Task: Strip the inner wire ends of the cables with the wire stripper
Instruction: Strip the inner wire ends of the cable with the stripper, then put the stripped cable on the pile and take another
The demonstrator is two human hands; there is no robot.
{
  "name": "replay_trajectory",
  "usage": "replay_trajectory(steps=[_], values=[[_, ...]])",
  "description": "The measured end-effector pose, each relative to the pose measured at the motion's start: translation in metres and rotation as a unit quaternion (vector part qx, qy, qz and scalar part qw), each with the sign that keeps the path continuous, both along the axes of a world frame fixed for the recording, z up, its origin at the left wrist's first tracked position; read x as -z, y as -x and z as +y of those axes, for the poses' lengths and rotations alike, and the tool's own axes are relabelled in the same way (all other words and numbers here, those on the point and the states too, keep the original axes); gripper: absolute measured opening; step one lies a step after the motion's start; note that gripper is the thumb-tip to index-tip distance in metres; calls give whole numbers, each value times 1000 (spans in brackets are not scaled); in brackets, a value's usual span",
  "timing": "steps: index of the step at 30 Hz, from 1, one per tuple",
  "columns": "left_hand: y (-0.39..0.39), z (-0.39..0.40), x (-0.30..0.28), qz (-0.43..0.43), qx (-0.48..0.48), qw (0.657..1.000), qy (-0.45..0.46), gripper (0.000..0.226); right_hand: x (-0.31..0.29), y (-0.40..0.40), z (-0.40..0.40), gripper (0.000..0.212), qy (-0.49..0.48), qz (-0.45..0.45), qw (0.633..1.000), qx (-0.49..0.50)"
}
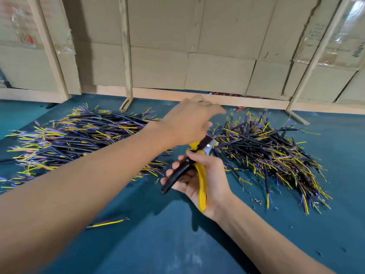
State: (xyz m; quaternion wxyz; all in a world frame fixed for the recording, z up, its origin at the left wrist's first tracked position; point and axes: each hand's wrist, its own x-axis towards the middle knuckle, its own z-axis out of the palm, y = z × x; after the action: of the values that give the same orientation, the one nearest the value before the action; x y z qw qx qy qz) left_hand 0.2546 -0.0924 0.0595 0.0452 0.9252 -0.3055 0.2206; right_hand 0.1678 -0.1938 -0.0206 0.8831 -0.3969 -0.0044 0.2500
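Stripper (199, 167) sat clamped in our right hand (205, 175), handles apart, ready; our left hand (189, 123), fingers loose, reached over right-side cable pile (272, 153), likely dropping cable.

Matt teal table (138, 244) – perhaps felt, glossy plastic-handled wire stripper (201, 180), bare metal head, cardboard wall (217, 56)

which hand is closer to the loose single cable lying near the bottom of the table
Right. The right hand, gripping the wire stripper, is up and to the right of the single cable. The left hand reaches farther back, between the two piles.
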Motion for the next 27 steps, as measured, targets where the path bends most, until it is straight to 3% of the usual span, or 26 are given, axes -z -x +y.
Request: replay_trajectory(steps=[3, 5, 9, 14, 18, 20, 21, 23, 25, 27], values=[[10, 72, 26, 101, -217, 969, -65, 59, -1, 0, 2, 17, -1, 2, 1000, 21], [23, 101, 33, 173, -288, 934, -120, 57, 0, 0, 2, 17, -1, 2, 999, 32], [30, 114, 17, 144, -229, 962, -37, 22, 1, -1, 3, 19, -4, -3, 1000, 30], [29, 110, -8, 185, -213, 959, -12, 9, -1, 0, 1, 22, -21, 4, 999, 29], [38, 106, -28, 76, -170, 980, 67, 7, -3, 0, -1, 23, -35, -4, 999, 25], [49, 101, -33, 38, -115, 979, 164, 8, -6, 0, -4, 25, -42, -17, 999, 21], [56, 99, -33, 75, -73, 958, 268, 9, -8, -1, -5, 26, -43, -28, 998, 20], [71, 97, -30, 228, 16, 848, 478, 11, -12, -2, -9, 27, -38, -60, 997, 24], [82, 91, -17, 375, 66, 721, 578, 22, -16, -5, -13, 27, -28, -95, 994, 36], [86, 83, 6, 432, 83, 636, 634, 25, -18, -5, -16, 24, -15, -123, 991, 40]])
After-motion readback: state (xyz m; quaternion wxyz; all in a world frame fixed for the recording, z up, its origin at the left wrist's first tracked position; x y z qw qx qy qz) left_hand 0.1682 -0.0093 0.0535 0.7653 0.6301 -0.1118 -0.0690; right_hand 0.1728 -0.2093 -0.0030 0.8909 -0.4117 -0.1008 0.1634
